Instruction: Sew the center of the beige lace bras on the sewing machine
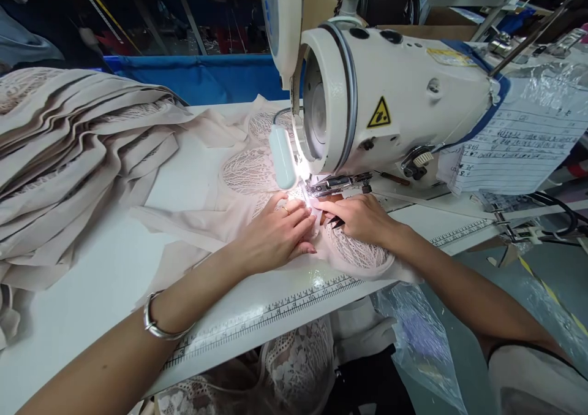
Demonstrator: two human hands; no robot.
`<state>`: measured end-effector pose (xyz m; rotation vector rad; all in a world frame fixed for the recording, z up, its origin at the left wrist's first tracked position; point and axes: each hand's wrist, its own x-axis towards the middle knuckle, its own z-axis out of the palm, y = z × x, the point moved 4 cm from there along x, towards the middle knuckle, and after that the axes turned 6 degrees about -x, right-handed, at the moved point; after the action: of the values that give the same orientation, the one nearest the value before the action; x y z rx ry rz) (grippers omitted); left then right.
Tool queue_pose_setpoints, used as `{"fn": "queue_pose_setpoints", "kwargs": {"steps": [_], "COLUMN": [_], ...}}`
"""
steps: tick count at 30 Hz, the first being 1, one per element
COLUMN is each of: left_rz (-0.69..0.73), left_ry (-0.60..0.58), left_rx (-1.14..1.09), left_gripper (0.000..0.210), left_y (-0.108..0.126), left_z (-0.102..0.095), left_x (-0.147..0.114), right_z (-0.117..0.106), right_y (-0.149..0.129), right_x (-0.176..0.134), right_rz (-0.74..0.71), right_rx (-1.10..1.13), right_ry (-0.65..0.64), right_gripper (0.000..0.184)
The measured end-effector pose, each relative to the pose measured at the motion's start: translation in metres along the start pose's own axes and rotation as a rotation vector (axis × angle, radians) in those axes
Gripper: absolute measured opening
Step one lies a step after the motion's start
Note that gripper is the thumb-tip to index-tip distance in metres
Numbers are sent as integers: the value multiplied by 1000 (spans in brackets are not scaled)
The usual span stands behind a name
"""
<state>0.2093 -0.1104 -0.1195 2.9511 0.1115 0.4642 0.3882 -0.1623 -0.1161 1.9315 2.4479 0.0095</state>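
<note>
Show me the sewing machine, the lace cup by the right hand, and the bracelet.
Sewing machine [408, 90]: head view, side of its white arm.
Lace cup [359, 252]: head view, its lace front.
Bracelet [153, 327]: head view, its silvery band.

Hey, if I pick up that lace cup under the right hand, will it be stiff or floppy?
Probably springy rather than limp: the lace cup bulges in a rounded shape under the right hand. Likely light, being lace and cloth. It may tug, as its cloth seems to reach the sewing machine.
</note>
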Motion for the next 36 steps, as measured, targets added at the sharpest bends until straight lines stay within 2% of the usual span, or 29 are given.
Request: {"fn": "queue_pose_setpoints", "kwargs": {"steps": [3,8,12,17,23,26,30,34,36], "left_rz": [-16,-62,-77,-77,-97,-102,-121,-147,-137], "left_ry": [1,2,-17,-4,-24,-15,2,28,30], "left_rx": [8,8,4,24,2,-28,-49,-7,-4], "left_gripper": [46,45,50,51,61,60,48,47,49], "left_y": [-2,-4,-4,-4,-5,-6,-8,-8,-6], "left_z": [0,-1,1,0,1,2,3,4,5], "left_x": [0,0,-2,-2,-1,-1,0,1,1], "right_z": [-1,3,11,20,10,-1,-8,-8,-6], "right_y": [2,8,12,19,13,9,9,16,17], "right_x": [0,2,3,5,6,6,4,-9,-17], "right_rz": [-23,1,-75,-91,-175,-148,-75,-22,-27], "right_rx": [24,64,126,147,91,0,-108,-56,-21], "right_ry": [35,15,41,68,82,81,60,80,86], "right_gripper": [62,68,57,50,49,48,44,26,28]}}
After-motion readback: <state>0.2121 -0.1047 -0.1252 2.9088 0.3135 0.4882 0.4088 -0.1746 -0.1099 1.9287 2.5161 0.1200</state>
